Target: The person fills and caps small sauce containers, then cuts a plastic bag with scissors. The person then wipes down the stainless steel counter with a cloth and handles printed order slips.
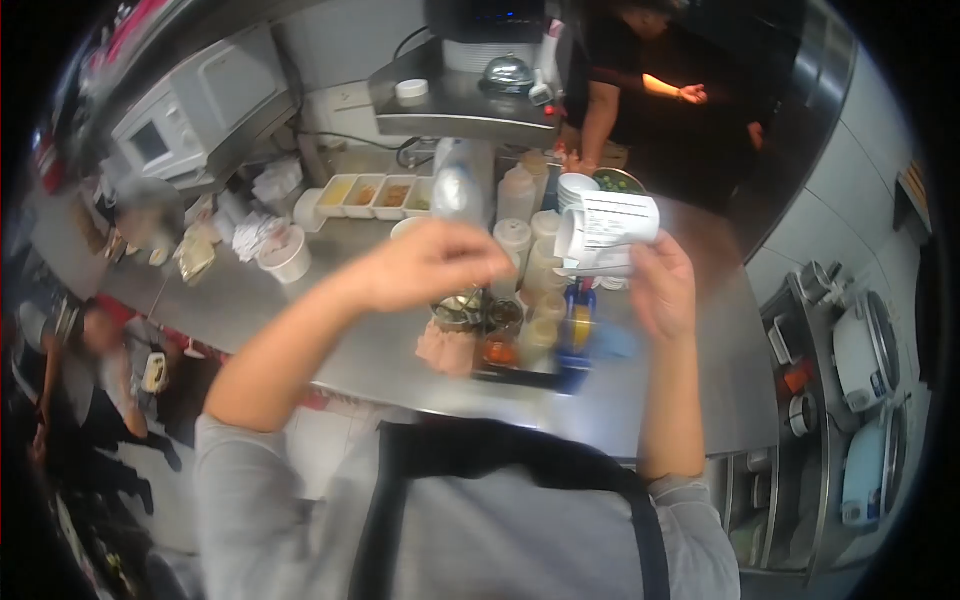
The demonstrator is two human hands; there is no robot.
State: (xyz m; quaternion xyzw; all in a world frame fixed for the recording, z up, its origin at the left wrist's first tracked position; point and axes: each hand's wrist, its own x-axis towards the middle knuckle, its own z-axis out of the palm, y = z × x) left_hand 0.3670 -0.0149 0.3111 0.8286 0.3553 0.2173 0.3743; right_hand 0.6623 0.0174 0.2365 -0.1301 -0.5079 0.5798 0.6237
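A curled printed paper receipt [622,222] is pinched in my right hand [664,285], held up above the steel counter with its print facing me. My left hand [440,265] is raised over the middle of the counter, smeared by motion, its fingers pointing right. Behind and below it stand squeeze bottles [516,195] and white-lidded containers [513,238]. Under the hands are a small tub with red contents [500,352], a blue tape dispenser [578,335] and a crumpled pinkish cloth [445,347].
Topping trays [375,195] line the back of the steel counter [370,350]. Left are a white tub [285,255] and a microwave [205,110]. A raised shelf [460,118] carries a service bell [508,73]. A person in dark clothes [680,120] stands opposite; rice cookers [866,350] sit right.
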